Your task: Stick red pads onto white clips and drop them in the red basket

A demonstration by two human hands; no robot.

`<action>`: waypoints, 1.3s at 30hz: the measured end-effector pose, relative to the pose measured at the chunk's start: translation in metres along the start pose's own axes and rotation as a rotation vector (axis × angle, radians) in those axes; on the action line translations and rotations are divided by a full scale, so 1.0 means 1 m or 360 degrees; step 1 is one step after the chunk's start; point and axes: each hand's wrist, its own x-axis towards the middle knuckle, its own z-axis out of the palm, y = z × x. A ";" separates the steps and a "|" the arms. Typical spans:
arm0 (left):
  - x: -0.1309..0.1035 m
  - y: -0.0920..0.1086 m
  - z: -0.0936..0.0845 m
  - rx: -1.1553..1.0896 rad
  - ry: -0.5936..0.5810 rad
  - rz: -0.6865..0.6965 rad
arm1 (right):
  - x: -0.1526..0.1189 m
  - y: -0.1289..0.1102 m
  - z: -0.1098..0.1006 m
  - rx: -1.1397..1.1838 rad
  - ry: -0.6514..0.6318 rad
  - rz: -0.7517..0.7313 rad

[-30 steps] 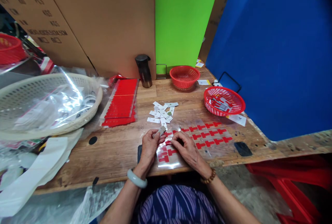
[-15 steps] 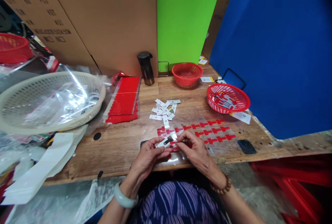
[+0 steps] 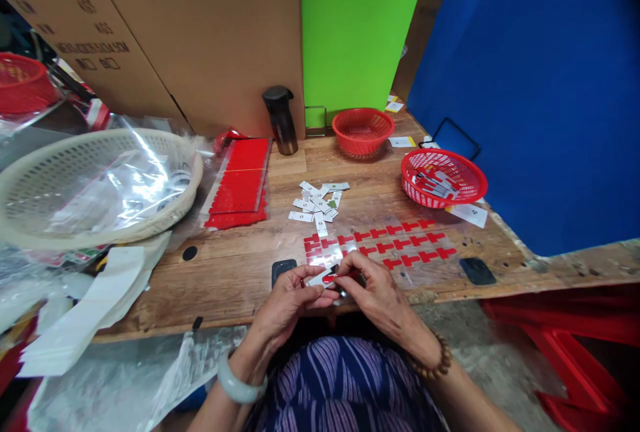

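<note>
Near the table's front edge, my left hand (image 3: 295,293) pinches a small white card (image 3: 318,279) between thumb and fingers. My right hand (image 3: 373,289) is closed on a small red piece (image 3: 330,279), which lies over the dark part of the card. Just beyond my hands, a clear sheet with rows of red T-shaped pieces (image 3: 401,244) lies flat on the wood. A loose pile of white cards (image 3: 320,203) sits behind that sheet. My fingertips partly hide the card and the red piece.
Red baskets stand at the back (image 3: 363,132) and right (image 3: 444,179), the right one holding finished-looking pieces. A black flask (image 3: 281,120), red sheets (image 3: 243,175) and a large pale basket (image 3: 190,199) stand left. Dark pads (image 3: 477,271) lie near the front.
The red piece now lies over the card's dark part, where the dark part showed bare before. My right fingers have moved slightly toward the card. The view has tilted down a little.
</note>
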 end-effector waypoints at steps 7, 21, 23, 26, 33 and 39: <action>0.000 0.000 0.002 0.0017 0.0023 -0.0014 | -0.001 0.003 0.002 -0.0049 0.0022 -0.0044; 0.000 0.001 0.003 0.0036 0.0041 -0.0042 | -0.002 0.006 0.006 -0.0054 0.0060 -0.0071; 0.000 0.000 0.003 0.0037 0.0035 -0.0040 | -0.002 0.005 0.006 -0.0059 0.0067 -0.0070; -0.001 0.000 0.002 0.0043 0.0024 -0.0030 | -0.003 0.004 0.006 -0.0060 0.0055 -0.0063; 0.001 -0.004 0.001 0.0108 0.0040 0.0023 | -0.003 0.005 0.010 0.0005 0.0070 -0.0068; 0.005 -0.009 -0.002 0.0283 0.0098 0.0187 | -0.004 0.008 0.015 -0.0019 0.0086 0.0049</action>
